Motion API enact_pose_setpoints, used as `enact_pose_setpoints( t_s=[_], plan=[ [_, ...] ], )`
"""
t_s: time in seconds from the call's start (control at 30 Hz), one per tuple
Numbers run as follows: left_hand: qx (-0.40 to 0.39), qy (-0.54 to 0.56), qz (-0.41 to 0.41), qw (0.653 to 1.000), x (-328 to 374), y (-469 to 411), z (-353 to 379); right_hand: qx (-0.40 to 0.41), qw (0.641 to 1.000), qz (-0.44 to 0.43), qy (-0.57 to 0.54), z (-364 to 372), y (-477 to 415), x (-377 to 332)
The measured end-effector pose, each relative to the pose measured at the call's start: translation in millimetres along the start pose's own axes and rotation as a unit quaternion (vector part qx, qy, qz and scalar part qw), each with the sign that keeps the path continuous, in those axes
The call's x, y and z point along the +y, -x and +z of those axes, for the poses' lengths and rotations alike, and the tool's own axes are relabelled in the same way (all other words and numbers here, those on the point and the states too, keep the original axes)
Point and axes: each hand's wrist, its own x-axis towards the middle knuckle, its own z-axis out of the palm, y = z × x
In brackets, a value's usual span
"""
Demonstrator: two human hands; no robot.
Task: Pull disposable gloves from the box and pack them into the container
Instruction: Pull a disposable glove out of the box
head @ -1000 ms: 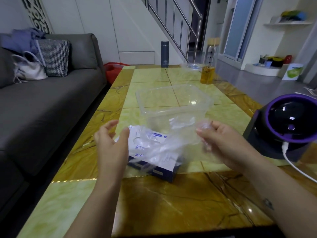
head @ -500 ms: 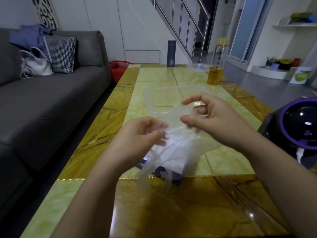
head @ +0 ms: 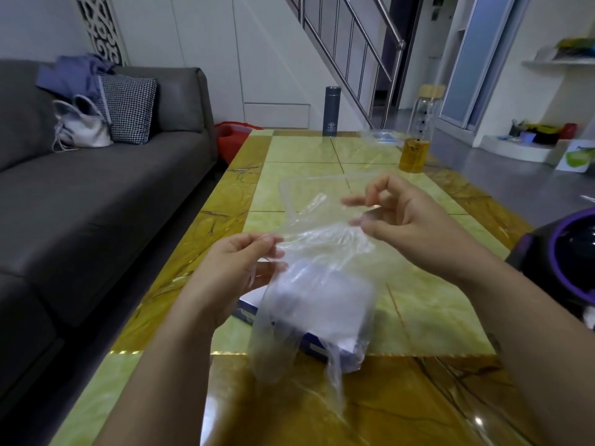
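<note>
Holding one clear glove (head: 322,284) spread between both hands, above the table (head: 434,300). Our left hand (head: 238,268) pinches its left edge between thumb and fingers; our right hand (head: 402,217) pinches the opposite edge, other fingers lifted. The glove hangs in the air, draping down in front of the box (head: 248,312). The transparent container (head: 289,194) sits on the table just beyond the hands. We see no gloves inside it, though its clear walls make this uncertain. Judgement: early stage. This glove is out of the box, not yet packed. Left to do: bunch it, place it in the container, pull more.
</note>
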Motion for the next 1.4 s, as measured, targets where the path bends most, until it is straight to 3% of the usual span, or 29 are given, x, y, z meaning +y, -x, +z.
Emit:
enact_pose_setpoints(
  t_s=[0.2,0.3,0.53,0.7,0.8,0.87,0.93,1.23,1.4],
  plan=[
    [-0.079,0.004,-0.020,0.997,-3,3,-1,-0.133,0.987,0.044,0.080,1,5,-4],
    [-0.113,0.000,-0.038,0.993,-4,7,-6,-0.139,0.984,0.060,0.100,0,8,-6],
    [-0.006,-0.030,-0.034,0.999,-13,5,-24,-0.095,0.987,0.064,0.111,-7,11,-6],
    [0.134,0.009,0.029,0.991,-17,1,-27,-0.071,0.993,0.057,0.079,-4,13,-7],
    [0.074,0.009,0.025,0.997,-15,4,-22,-0.059,0.995,0.051,0.063,0,15,-8],
    [0.004,-0.072,0.030,0.997,-16,9,-15,-0.052,0.996,0.043,0.064,4,15,-9],
    [-0.019,-0.156,0.049,0.986,-21,13,-10,-0.051,0.996,0.035,0.060,6,15,-10],
    [0.048,-0.115,0.028,0.992,-24,9,-36,-0.031,0.999,0.037,0.023,-3,15,-5],
    [0.142,-0.102,0.030,0.984,-27,5,-46,-0.012,0.998,0.055,0.031,-9,10,-5]
  ],
)
